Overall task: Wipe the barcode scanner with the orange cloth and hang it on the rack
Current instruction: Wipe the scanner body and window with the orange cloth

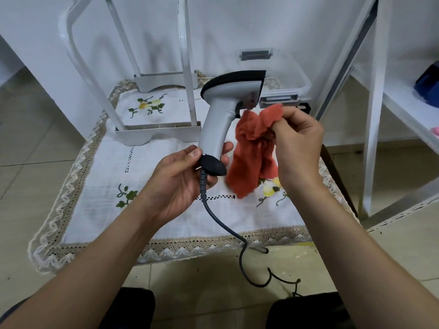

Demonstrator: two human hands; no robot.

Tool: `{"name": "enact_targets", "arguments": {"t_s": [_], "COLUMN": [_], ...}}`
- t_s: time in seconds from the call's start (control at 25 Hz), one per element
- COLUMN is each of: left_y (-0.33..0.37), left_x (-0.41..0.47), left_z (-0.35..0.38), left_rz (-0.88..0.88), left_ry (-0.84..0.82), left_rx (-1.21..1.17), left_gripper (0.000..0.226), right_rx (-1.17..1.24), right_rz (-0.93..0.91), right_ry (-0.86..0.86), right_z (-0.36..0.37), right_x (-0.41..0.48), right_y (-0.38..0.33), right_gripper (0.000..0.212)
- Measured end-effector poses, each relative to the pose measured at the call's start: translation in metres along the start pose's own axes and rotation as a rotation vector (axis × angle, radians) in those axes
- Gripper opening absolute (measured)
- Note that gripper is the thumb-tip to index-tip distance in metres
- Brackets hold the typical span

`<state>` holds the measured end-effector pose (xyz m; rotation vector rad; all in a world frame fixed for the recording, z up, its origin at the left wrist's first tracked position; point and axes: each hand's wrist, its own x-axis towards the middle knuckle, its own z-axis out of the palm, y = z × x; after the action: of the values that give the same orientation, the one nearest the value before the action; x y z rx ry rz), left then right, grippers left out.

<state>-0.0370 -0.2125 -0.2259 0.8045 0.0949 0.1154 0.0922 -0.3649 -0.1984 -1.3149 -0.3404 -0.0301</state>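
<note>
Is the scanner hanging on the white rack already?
No, the left hand grips the scanner by its handle, in front of the rack.

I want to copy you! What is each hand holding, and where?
The left hand grips the barcode scanner low on its handle; the right hand pinches the orange cloth near its top edge.

home interior, embroidered lace-edged tablecloth [166, 210] on low table, tiled floor [35, 143], white shelving [380, 103], clear storage box [285, 74]
</note>
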Motion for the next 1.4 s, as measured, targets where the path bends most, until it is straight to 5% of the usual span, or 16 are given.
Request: {"name": "enact_targets", "arguments": {"t_s": [0.32, 0.56, 0.76, 1.16, 1.28, 1.4], "left_y": [0.000, 0.001, 0.002, 0.001, -0.001, -0.007], "left_x": [0.002, 0.000, 0.001, 0.003, 0.004, 0.004], "left_z": [-0.003, -0.003, -0.007, -0.001, 0.001, 0.004], "left_rz": [-0.015, 0.022, 0.031, 0.011, -0.049, -0.067], "left_ry": [-0.075, -0.026, 0.075, 0.084, 0.123, 0.250], "left_rx": [0.014, 0.130, 0.232, 0.275, 0.332, 0.383], "left_gripper": [0.062, 0.033, 0.018, 0.013, 0.038, 0.038], "right_rx": [0.382, 0.339, 0.282, 0.353, 0.362, 0.338], "right_rz": [0.305, 0.381, 0.424, 0.590, 0.611, 0.547], "right_ry": [-0.038, -0.057, -0.082, -0.218, -0.208, -0.170], "right_z": [0.015, 0.017, 0.014, 0.020, 0.021, 0.025], "right_x": [-0.012, -0.013, -0.013, -0.017, -0.017, -0.016], "right_y": [-0.002, 0.005, 0.002, 0.006, 0.017, 0.022], "right_gripper": [0.027, 0.015, 0.026, 0.031, 0.049, 0.042]}}
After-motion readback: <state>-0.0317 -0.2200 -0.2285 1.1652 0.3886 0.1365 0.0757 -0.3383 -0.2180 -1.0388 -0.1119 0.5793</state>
